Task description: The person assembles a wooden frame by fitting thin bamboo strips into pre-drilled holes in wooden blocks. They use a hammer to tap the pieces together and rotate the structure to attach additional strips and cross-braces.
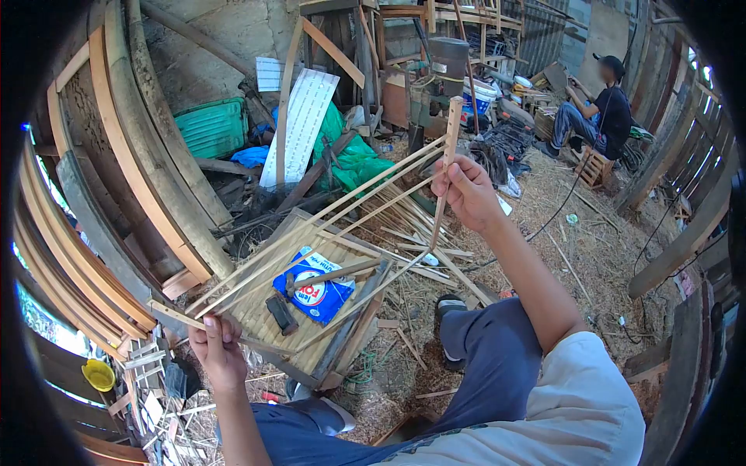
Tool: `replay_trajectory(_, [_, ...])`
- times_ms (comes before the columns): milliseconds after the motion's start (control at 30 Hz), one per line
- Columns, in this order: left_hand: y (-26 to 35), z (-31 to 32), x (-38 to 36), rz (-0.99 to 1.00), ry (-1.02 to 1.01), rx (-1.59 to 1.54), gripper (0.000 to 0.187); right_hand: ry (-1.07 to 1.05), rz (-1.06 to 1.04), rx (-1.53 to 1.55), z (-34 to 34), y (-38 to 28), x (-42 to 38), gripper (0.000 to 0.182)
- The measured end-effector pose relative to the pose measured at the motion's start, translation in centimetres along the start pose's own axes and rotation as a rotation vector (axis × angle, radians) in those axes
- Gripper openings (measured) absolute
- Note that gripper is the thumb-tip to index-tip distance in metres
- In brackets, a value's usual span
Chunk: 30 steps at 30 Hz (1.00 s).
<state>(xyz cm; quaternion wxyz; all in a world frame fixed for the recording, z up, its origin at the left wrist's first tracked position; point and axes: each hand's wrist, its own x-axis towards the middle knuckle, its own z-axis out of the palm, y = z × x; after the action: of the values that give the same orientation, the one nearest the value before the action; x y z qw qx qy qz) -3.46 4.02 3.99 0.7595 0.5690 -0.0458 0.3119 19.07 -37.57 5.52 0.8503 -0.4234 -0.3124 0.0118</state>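
A light frame of thin wooden sticks [361, 191] spans between my hands, slanting above a low wooden worktable [256, 304]. My right hand [466, 190] is closed on its far end piece [451, 128], an upright strip with small holes. At the lower left, my left hand [216, 351] pinches the near end piece [177, 314]. On the tabletop below lie a blue packet [330, 293] with red and white print, a hammer [342, 273] partly over it, and a dark metal block [281, 314].
Thin sticks [400, 213] lie in a bundle beyond the worktable. Long planks [116, 140] lean at the left. A green crate [211, 128] stands against the wall. A person [594, 116] sits on a small wooden stool [595, 167] at the upper right. Shavings cover the ground.
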Motion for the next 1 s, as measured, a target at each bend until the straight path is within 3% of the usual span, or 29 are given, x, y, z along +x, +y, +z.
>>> replay_trajectory(267, [0.1,1.2,0.2,0.004,0.008,0.032,0.014,0.057,0.025,0.035,0.4,0.5,0.3,0.016])
replay_trajectory(667, [-0.6,2.7,0.5,0.02,0.002,0.135,0.017,0.278,0.039,-0.456,-0.3,2.3,0.0,0.023])
replay_trajectory(867, [-0.9,2.3,0.6,0.018,0.021,0.121,0.019,0.27,0.001,-0.484,-0.9,2.6,0.1,0.025])
replay_trajectory(1000, [-1.2,2.0,0.3,-0.018,0.074,0.203,0.017,0.482,-0.288,-0.947,0.5,3.0,-0.1,0.03])
